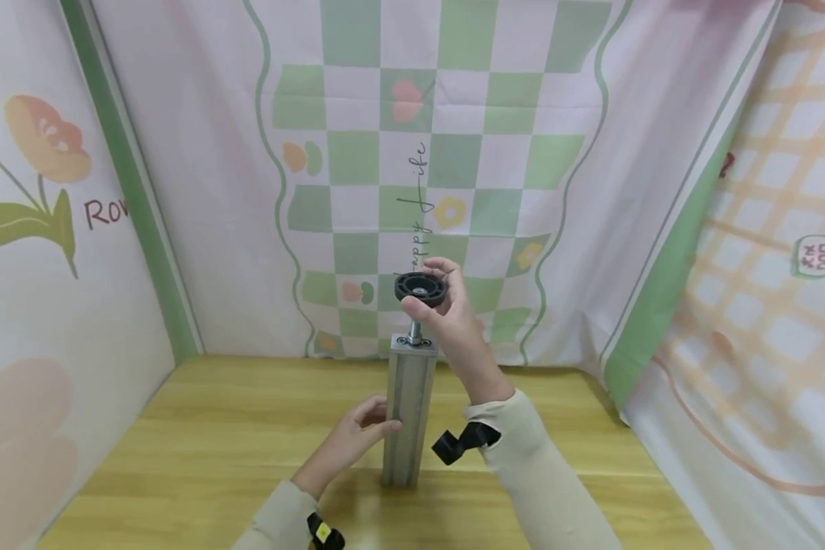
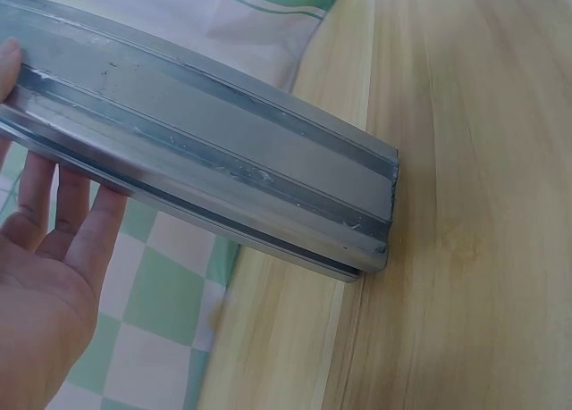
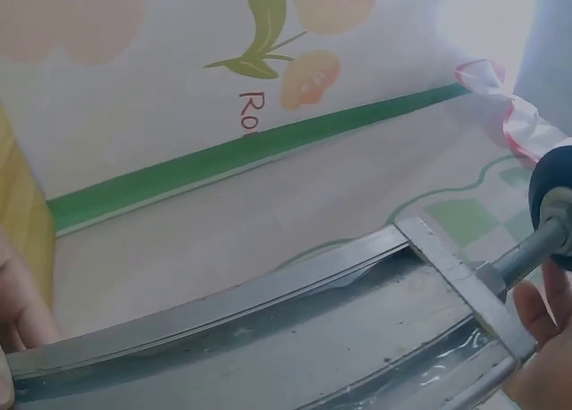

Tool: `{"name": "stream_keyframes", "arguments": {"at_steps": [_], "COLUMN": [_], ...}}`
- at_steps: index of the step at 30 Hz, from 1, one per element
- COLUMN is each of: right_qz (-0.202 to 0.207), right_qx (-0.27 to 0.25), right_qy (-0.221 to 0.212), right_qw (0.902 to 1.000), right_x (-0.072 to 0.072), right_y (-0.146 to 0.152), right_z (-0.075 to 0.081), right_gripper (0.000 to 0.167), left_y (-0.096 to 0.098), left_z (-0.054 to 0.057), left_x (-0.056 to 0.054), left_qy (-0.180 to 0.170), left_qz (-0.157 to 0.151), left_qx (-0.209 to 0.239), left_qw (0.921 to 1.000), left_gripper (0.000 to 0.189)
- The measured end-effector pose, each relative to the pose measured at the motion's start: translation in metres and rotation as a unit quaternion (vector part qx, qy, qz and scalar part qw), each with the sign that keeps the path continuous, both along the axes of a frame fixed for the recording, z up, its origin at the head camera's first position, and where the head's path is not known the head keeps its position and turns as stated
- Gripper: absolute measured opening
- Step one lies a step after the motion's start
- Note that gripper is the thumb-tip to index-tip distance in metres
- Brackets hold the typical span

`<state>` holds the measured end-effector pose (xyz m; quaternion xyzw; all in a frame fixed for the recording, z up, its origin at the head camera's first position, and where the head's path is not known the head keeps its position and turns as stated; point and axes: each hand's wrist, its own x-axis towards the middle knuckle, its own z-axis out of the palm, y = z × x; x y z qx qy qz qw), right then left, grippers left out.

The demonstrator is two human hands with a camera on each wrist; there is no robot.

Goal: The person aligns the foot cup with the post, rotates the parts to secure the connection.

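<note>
A grey aluminium profile point(image 1: 407, 412) stands upright on the table, with an end plate point(image 1: 412, 348) on top. From the plate rises a metal threaded stud point(image 1: 415, 330) bearing a black round levelling foot point(image 1: 419, 289), its disc facing up. My right hand point(image 1: 462, 325) holds the disc's rim, thumb in front and fingers at the far right side. Lower down, my left hand point(image 1: 354, 441) grips the profile between thumb and fingers. The left wrist view shows the profile's lower end point(image 2: 357, 196) against the wood. In the right wrist view the foot point(image 3: 556, 191) is partly cut off.
The wooden table point(image 1: 247, 397) spreads around the profile. A printed checkered cloth point(image 1: 412, 160) hangs behind it, with printed cloth walls at left point(image 1: 34, 305) and right point(image 1: 763, 321). Black straps with camera mounts point(image 1: 477, 437) sit on both sleeves.
</note>
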<state>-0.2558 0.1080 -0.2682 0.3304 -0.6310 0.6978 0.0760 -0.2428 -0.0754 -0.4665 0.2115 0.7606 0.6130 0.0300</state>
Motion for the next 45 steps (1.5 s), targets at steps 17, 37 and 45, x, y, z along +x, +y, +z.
{"name": "stream_keyframes", "arguments": {"at_steps": [17, 37, 45], "right_qz": [0.098, 0.106, 0.04], "right_qx": [0.043, 0.02, 0.055], "right_qy": [0.058, 0.006, 0.012], "right_qw": [0.9925, 0.9941, 0.9976], "right_x": [-0.01, -0.006, -0.005], "right_y": [0.023, 0.019, 0.019], "right_z": [-0.001, 0.0, 0.0], "right_gripper": [0.067, 0.065, 0.08], "left_y": [-0.001, -0.002, -0.001], "left_z": [0.003, 0.002, 0.003], "left_x": [0.001, 0.002, 0.002], "left_qy": [0.003, -0.011, -0.011], "left_qz": [-0.001, -0.002, 0.0], "left_qx": [-0.012, -0.012, -0.013], "left_qw": [0.9999, 0.9999, 0.9999], "left_gripper": [0.034, 0.036, 0.035]}}
